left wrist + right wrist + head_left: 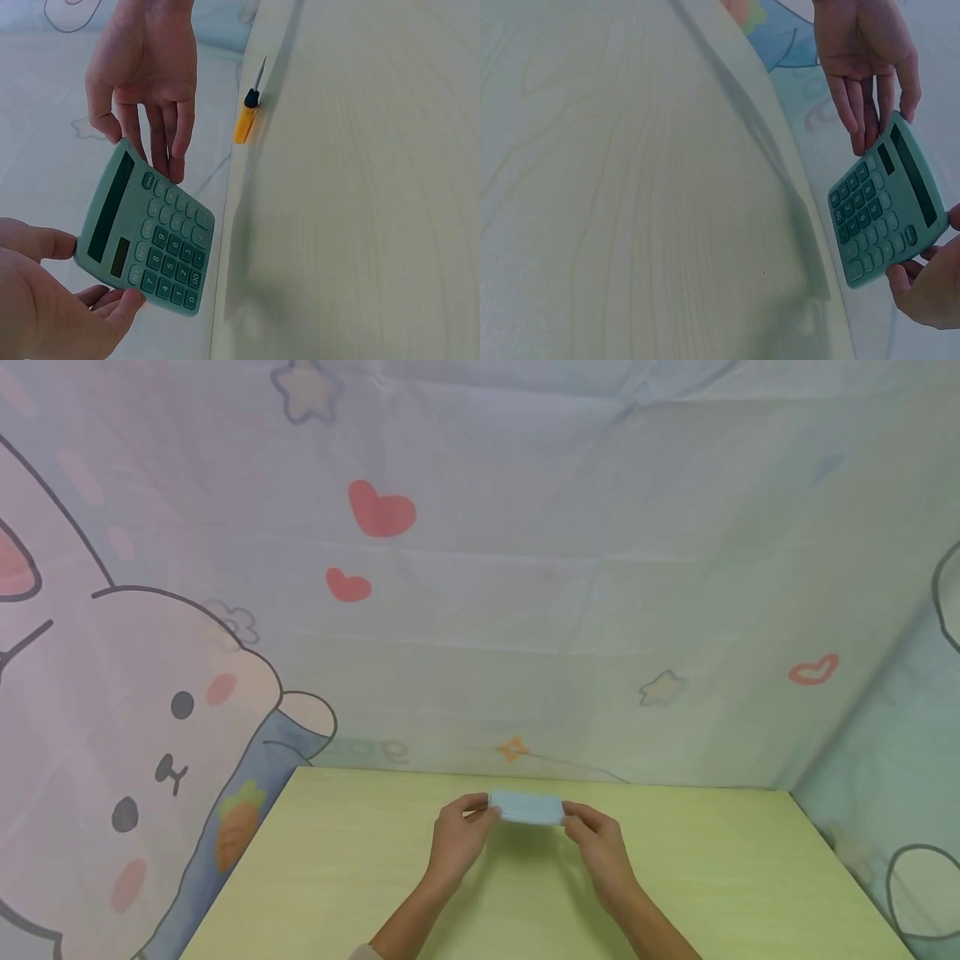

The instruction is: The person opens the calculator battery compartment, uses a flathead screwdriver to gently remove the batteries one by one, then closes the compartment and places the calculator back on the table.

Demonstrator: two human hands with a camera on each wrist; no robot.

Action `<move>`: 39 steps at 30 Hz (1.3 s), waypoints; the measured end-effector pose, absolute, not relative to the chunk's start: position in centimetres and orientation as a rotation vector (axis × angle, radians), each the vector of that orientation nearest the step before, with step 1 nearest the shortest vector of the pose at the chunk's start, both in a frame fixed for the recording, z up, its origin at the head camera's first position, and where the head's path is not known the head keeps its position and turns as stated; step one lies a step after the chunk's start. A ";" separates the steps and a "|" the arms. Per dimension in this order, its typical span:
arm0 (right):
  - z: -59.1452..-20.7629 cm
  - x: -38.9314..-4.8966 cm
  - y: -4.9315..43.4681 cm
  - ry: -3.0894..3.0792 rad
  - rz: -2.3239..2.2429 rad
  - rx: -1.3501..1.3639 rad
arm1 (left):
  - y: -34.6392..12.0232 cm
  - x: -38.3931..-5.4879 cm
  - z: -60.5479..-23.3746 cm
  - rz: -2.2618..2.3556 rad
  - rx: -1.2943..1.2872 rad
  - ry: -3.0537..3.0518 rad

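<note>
A mint-green calculator [527,807] is held up over the table by both hands. Its plain side shows in the head view; its keys and dark display strip show in the wrist views, as on the calculator [161,240] in the left one. My left hand [459,839] pinches one short end between thumb and fingers. At the opposite end, my right hand [602,852] grips the edge the same way, its fingers partly behind the calculator [881,202]. A shadow falls on the table beneath.
The pale wood-grain table [337,860] ends at a hanging cloth [510,610] printed with hearts, stars and a rabbit. In the left wrist view, a yellow-handled screwdriver [246,120] with a thin metal shaft lies close to the table's far edge, on the right hand's side.
</note>
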State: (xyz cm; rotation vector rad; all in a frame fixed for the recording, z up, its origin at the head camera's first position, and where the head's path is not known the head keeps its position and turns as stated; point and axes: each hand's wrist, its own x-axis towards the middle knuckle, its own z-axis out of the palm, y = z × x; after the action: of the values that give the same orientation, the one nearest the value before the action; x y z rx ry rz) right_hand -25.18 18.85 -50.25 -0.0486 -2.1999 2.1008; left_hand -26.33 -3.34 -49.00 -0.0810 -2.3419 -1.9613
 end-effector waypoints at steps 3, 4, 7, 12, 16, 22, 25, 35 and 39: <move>-50.2 -25.2 18.8 -2.207 2.085 -0.062 | -3.3 -26.3 -49.0 -1.961 -0.073 -2.346; -50.2 -25.1 18.8 -2.210 2.080 -0.064 | -3.3 -26.3 -49.1 -1.959 -0.070 -2.350; -50.3 -25.1 18.8 -2.214 2.073 -0.071 | -3.3 -26.4 -49.2 -1.960 -0.067 -2.357; -50.6 -25.2 19.0 -2.221 2.075 -0.080 | -3.2 -26.4 -49.4 -1.956 -0.069 -2.368; -50.7 -25.3 19.0 -2.230 2.079 -0.074 | -3.2 -26.4 -49.5 -1.951 -0.072 -2.372; -50.6 -25.3 19.0 -2.246 2.065 -0.076 | -3.3 -26.5 -49.8 -1.973 -0.082 -2.358; -50.6 -25.2 19.0 -2.252 2.065 -0.079 | -3.3 -26.6 -49.9 -1.982 -0.084 -2.354; -50.6 -25.0 18.8 -2.256 2.034 -0.059 | -3.5 -26.6 -49.9 -1.951 -0.049 -2.377; -50.7 -24.9 18.8 -2.238 2.016 -0.028 | -3.7 -26.6 -49.8 -1.953 -0.057 -2.376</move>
State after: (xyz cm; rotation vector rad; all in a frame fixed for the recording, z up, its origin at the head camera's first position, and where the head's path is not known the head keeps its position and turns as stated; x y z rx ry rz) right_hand -24.92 18.81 -50.74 -0.0281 -2.2377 2.0156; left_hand -26.56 -3.71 -49.82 -0.0567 -2.3758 -1.9529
